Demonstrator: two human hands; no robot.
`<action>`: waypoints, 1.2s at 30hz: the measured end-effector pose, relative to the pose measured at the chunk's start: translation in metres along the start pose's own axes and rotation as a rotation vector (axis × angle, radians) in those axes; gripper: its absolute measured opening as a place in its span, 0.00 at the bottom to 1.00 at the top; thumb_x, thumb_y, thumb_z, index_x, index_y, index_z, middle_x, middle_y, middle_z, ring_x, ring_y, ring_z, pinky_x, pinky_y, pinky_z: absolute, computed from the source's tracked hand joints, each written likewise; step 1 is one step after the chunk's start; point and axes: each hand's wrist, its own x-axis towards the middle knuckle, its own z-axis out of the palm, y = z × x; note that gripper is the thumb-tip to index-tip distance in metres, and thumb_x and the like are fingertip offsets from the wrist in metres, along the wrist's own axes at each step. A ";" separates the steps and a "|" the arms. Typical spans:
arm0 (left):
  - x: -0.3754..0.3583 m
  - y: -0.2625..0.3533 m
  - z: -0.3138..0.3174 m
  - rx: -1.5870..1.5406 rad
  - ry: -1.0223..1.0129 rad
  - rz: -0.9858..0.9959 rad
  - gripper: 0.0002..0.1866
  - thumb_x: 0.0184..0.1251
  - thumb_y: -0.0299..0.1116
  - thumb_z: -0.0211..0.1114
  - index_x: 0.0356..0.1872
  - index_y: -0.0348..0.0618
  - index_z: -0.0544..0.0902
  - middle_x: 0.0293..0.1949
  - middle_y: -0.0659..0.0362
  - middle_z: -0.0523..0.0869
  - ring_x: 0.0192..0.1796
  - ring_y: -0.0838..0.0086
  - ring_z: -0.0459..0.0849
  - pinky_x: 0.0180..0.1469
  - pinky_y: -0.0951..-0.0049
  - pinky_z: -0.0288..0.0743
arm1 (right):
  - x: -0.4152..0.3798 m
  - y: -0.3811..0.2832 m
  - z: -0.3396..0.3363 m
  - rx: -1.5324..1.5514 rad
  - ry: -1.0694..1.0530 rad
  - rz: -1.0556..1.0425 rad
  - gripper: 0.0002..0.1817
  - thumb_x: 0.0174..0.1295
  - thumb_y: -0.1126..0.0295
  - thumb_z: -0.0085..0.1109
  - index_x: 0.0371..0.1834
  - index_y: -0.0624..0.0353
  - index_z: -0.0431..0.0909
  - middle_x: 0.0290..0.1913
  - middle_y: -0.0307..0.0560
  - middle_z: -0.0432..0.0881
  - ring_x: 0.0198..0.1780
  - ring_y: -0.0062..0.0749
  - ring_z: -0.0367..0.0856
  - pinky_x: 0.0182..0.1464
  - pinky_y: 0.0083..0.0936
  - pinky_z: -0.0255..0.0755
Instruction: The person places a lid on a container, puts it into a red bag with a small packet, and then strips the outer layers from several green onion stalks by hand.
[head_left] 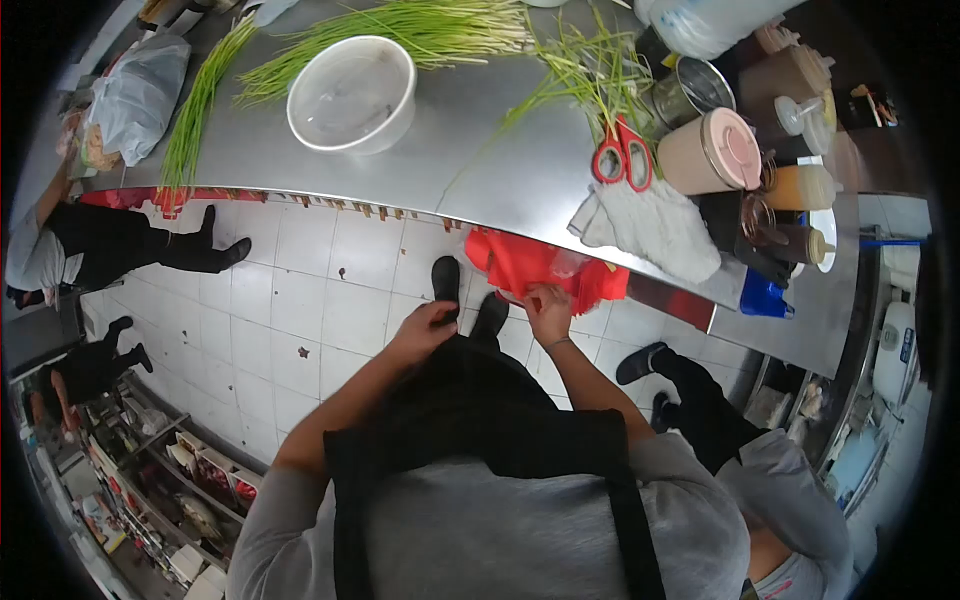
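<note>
Below the counter's front edge hangs a red plastic bag point(520, 262), and my right hand point(549, 312) is at its lower edge, fingers bent; whether they pinch the bag is too small to tell. My left hand point(425, 332) hovers over my lap, left of the bag and apart from it, its fingers curled together with no object visible. On the steel counter point(450, 140) above are a white round bowl point(352, 95), long green stalks point(420, 35) behind it, and red-handled scissors point(622, 155) at the right beside a grey-white cloth point(650, 225).
Right of the scissors stand a pink-lidded container point(710, 152), a metal cup point(692, 92) and several bottles. A plastic bag point(140, 95) lies at the far left. One person point(110, 245) is at the left, another point(775, 480) close at my right. Shelves point(180, 470) line the lower left.
</note>
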 end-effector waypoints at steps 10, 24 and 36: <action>0.136 0.030 0.074 -0.364 0.331 -0.167 0.36 0.54 0.46 0.70 0.62 0.54 0.62 0.48 0.61 0.75 0.48 0.74 0.74 0.44 0.69 0.71 | 0.018 -0.008 -0.038 0.318 0.002 0.160 0.07 0.50 0.77 0.63 0.33 0.62 0.79 0.30 0.45 0.81 0.32 0.30 0.80 0.36 0.23 0.73; 0.139 0.028 0.086 -0.880 0.118 -0.091 0.29 0.56 0.27 0.66 0.56 0.53 0.61 0.45 0.58 0.77 0.43 0.67 0.79 0.46 0.59 0.75 | 0.025 0.003 -0.045 0.550 -0.122 0.418 0.07 0.58 0.70 0.60 0.32 0.63 0.81 0.30 0.42 0.82 0.33 0.21 0.78 0.37 0.21 0.71; 0.156 -0.025 0.079 -0.436 0.315 0.046 0.25 0.57 0.19 0.61 0.56 0.43 0.66 0.50 0.53 0.77 0.51 0.65 0.78 0.50 0.65 0.76 | 0.029 -0.030 -0.036 0.584 -0.648 0.148 0.19 0.53 0.83 0.48 0.48 0.57 0.77 0.51 0.48 0.78 0.55 0.38 0.75 0.57 0.26 0.67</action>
